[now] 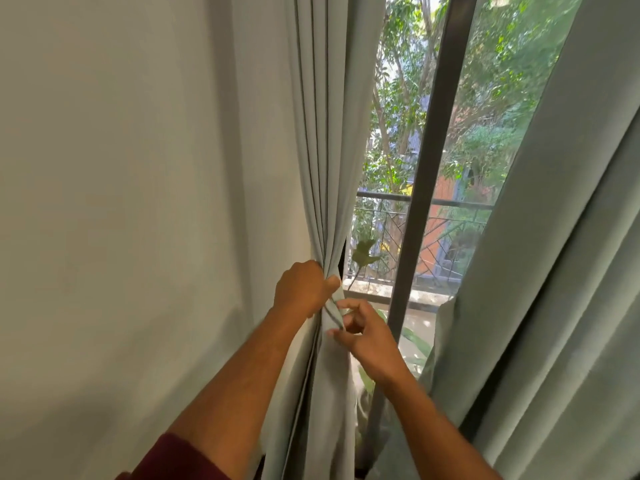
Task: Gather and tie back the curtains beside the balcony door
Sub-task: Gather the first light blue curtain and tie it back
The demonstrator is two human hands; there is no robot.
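A pale grey-green left curtain (325, 140) hangs beside the wall, bunched into a narrow waist of folds. My left hand (303, 289) grips that gathered waist from the wall side, fingers curled around the cloth. Just below it, my right hand (363, 336) touches the folds with thumb and fingertips, pinching a thin dark edge or strip of the fabric. A second curtain (561, 271) of the same colour hangs loose on the right of the door. No separate tie-back band can be told apart.
The balcony door's dark vertical frame (426, 174) runs between the curtains, with glass on both sides. Outside are a metal railing (384, 197), trees and a potted leaf. A plain white wall (121, 202) fills the left.
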